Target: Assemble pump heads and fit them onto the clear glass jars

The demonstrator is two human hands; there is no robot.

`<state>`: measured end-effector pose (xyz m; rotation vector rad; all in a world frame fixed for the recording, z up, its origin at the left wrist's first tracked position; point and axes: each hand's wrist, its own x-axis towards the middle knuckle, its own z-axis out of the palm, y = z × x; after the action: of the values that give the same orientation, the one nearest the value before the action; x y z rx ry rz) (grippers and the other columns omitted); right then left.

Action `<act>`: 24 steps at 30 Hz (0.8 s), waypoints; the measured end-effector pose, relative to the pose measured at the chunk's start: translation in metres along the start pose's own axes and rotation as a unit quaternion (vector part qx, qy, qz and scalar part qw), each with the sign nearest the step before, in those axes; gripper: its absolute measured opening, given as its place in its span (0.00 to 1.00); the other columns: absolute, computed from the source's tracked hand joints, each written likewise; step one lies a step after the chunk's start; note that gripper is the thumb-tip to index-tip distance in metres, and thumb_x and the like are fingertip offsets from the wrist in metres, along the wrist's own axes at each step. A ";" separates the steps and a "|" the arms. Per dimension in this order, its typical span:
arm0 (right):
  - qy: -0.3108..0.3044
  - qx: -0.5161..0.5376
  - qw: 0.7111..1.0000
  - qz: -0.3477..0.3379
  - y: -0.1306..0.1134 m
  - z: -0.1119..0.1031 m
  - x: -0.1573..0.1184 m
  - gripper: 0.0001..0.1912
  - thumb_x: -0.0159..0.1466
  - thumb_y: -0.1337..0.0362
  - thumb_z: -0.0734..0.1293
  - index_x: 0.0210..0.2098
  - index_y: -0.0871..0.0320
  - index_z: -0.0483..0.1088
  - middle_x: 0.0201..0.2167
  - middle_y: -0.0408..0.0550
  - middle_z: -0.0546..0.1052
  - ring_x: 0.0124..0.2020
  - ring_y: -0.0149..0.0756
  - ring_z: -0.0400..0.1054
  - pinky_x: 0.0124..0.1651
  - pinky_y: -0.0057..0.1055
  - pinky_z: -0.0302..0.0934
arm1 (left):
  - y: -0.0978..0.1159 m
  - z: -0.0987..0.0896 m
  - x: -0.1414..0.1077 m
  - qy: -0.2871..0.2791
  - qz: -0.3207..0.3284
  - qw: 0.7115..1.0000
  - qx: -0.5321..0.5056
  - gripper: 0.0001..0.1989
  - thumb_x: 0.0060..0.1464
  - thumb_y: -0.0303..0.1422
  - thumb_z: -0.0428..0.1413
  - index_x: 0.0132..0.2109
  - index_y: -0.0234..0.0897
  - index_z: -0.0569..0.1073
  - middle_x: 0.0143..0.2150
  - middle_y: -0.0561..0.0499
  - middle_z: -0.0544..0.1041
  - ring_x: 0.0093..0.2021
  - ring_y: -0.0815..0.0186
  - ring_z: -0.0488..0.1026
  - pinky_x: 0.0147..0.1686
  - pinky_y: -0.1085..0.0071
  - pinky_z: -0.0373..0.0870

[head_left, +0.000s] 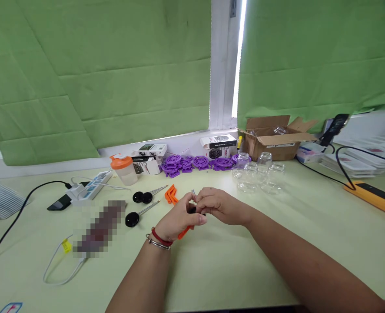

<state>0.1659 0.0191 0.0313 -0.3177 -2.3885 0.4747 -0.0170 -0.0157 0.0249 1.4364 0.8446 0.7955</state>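
My left hand [182,215] is closed around a black round-headed piece [191,210] with metal rods. The tips of its rods stick up above the fingers. An orange curved plastic part [184,233] shows below the same hand, partly hidden by it. My right hand [217,205] meets the left one, its fingers bent and pinching at the black piece; their exact grip is hidden. To the left lie more black round-headed pieces [132,219] with metal rods. Several orange curved parts [170,194] rest just beyond my left hand.
Purple wheel-shaped plastic parts [179,164] line the back, near small printed boxes [218,147]. Clear glass jars [246,176] stand before an open cardboard box [273,145]. An orange-lidded shaker [124,168], power strip [96,184] and cables occupy the left; an orange-black bar [375,200] lies right.
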 end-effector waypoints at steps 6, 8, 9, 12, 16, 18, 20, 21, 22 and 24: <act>-0.055 0.045 0.996 0.049 -0.002 -0.008 0.003 0.09 0.64 0.70 0.60 0.31 0.57 0.71 0.29 0.45 0.74 0.34 0.32 0.67 0.47 0.34 0.60 | -0.009 -0.002 0.005 -0.109 -0.045 0.986 -0.118 0.29 0.37 0.49 0.61 0.42 0.37 0.62 0.32 0.47 0.72 0.32 0.62 0.72 0.23 0.72 0.63; -0.040 0.098 0.990 0.088 0.000 -0.009 0.002 0.08 0.64 0.67 0.61 0.32 0.58 0.71 0.30 0.45 0.74 0.33 0.31 0.67 0.42 0.31 0.63 | -0.010 -0.003 0.006 -0.114 -0.056 0.982 -0.138 0.29 0.38 0.50 0.60 0.43 0.38 0.61 0.33 0.46 0.73 0.33 0.60 0.74 0.23 0.72 0.64; -0.035 0.120 0.987 0.105 0.001 -0.009 0.001 0.07 0.64 0.66 0.61 0.33 0.58 0.71 0.30 0.45 0.74 0.32 0.31 0.67 0.39 0.30 0.63 | -0.011 -0.003 0.006 -0.113 -0.059 0.981 -0.144 0.29 0.39 0.51 0.60 0.43 0.38 0.61 0.34 0.45 0.74 0.34 0.60 0.74 0.24 0.72 0.64; -0.034 0.127 0.984 0.120 0.002 -0.010 -0.002 0.07 0.63 0.66 0.62 0.32 0.58 0.71 0.29 0.45 0.74 0.32 0.31 0.67 0.38 0.28 0.63 | -0.015 -0.004 0.008 -0.108 -0.069 0.980 -0.152 0.29 0.40 0.51 0.59 0.43 0.37 0.61 0.34 0.44 0.75 0.33 0.59 0.75 0.24 0.72 0.65; -0.050 0.052 0.994 0.081 0.001 -0.011 -0.006 0.08 0.63 0.69 0.62 0.30 0.57 0.72 0.28 0.43 0.75 0.32 0.31 0.66 0.44 0.32 0.60 | -0.019 -0.002 0.010 -0.111 -0.088 0.980 -0.141 0.28 0.41 0.50 0.59 0.43 0.37 0.62 0.33 0.45 0.75 0.31 0.60 0.75 0.23 0.72 0.65; -0.067 0.012 0.996 0.051 0.002 -0.009 -0.008 0.09 0.64 0.70 0.61 0.30 0.57 0.71 0.28 0.43 0.76 0.32 0.31 0.67 0.47 0.34 0.57 | -0.019 -0.001 0.011 -0.115 -0.097 0.979 -0.135 0.26 0.41 0.48 0.59 0.43 0.37 0.62 0.32 0.46 0.75 0.31 0.61 0.74 0.22 0.72 0.65; -0.075 -0.034 0.996 0.022 0.004 -0.007 -0.010 0.10 0.64 0.70 0.60 0.30 0.57 0.70 0.28 0.43 0.76 0.32 0.31 0.67 0.47 0.35 0.56 | -0.018 0.001 0.011 -0.118 -0.104 0.979 -0.129 0.25 0.42 0.47 0.59 0.43 0.37 0.63 0.32 0.46 0.75 0.30 0.61 0.74 0.21 0.73 0.64; -0.076 -0.057 0.995 0.010 0.004 -0.006 -0.011 0.09 0.64 0.70 0.60 0.29 0.57 0.70 0.29 0.44 0.76 0.33 0.32 0.67 0.47 0.36 0.55 | -0.017 0.002 0.012 -0.121 -0.108 0.979 -0.126 0.25 0.42 0.47 0.59 0.42 0.37 0.64 0.31 0.46 0.74 0.30 0.61 0.74 0.21 0.74 0.64; -0.078 -0.078 0.994 0.000 0.005 -0.005 -0.012 0.09 0.64 0.70 0.60 0.29 0.57 0.70 0.29 0.44 0.76 0.33 0.32 0.66 0.47 0.36 0.55 | -0.016 0.002 0.012 -0.125 -0.111 0.978 -0.123 0.24 0.42 0.47 0.59 0.42 0.37 0.64 0.31 0.46 0.75 0.30 0.62 0.74 0.20 0.74 0.64; -0.081 -0.107 0.991 -0.014 0.006 -0.003 -0.014 0.09 0.64 0.69 0.60 0.30 0.57 0.70 0.29 0.45 0.76 0.32 0.32 0.66 0.46 0.35 0.54 | -0.015 0.004 0.012 -0.135 -0.117 0.976 -0.122 0.25 0.41 0.48 0.60 0.41 0.36 0.64 0.31 0.46 0.75 0.30 0.61 0.74 0.19 0.75 0.63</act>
<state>0.1790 0.0202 0.0236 -0.3529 -2.6048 0.2377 -0.0083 -0.0071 0.0097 1.1684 0.6667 0.4920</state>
